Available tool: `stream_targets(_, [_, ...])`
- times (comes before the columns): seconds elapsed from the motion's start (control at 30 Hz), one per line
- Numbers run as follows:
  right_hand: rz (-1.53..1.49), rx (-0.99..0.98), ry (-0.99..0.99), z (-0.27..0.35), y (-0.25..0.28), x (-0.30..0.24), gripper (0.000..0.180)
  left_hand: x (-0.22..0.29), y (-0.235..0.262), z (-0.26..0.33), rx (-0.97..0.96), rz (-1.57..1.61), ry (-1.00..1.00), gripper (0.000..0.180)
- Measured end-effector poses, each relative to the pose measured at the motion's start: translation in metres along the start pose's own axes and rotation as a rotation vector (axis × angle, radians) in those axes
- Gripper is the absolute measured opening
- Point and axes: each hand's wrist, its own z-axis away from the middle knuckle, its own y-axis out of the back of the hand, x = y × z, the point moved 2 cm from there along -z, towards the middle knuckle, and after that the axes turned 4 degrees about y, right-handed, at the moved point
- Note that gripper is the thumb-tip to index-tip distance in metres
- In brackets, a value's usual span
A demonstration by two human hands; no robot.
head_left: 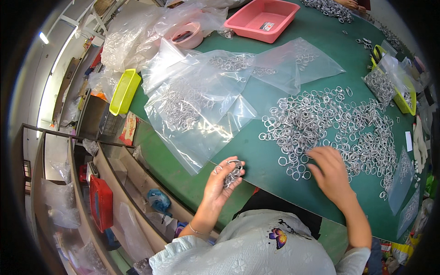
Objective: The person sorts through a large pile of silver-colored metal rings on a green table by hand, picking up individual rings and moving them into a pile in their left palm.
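My left hand (220, 183) is closed round a small bunch of silver metal rings (233, 173), held just off the table's near edge, with the palm turned up. My right hand (329, 172) is at the near side of a large loose pile of the same rings (302, 121). Its fingers are bent and touch the pile, with the thumb apart from them; no ring shows in its grip. Beyond my left hand lie clear plastic bags (197, 110) with rings inside.
The green table (256, 160) carries a pink tray (263, 20), a round pink bowl (188, 35) and a yellow-green basket (405, 98). A yellow-green tray (124, 91) is at its left edge. Shelves with a red basket (101, 201) stand left. Another person's hand (349, 3) shows far right.
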Motion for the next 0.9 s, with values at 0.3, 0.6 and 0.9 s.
stream_targets(0.3, [0.217,0.071,0.432,-0.146,-0.156,-0.043,0.019,-0.012,-0.009,0.001,0.018,0.097,-0.001,0.032])
stream_targets(0.6, [0.114,0.286,0.478,-0.189,-0.129,-0.068,0.008,0.042,-0.006,-0.044,0.066,0.295,-0.331,0.028])
stream_targets(0.9, [-0.004,0.263,0.394,-0.148,-0.101,-0.061,0.01,0.126,-0.013,-0.072,0.269,-0.128,-0.96,0.067])
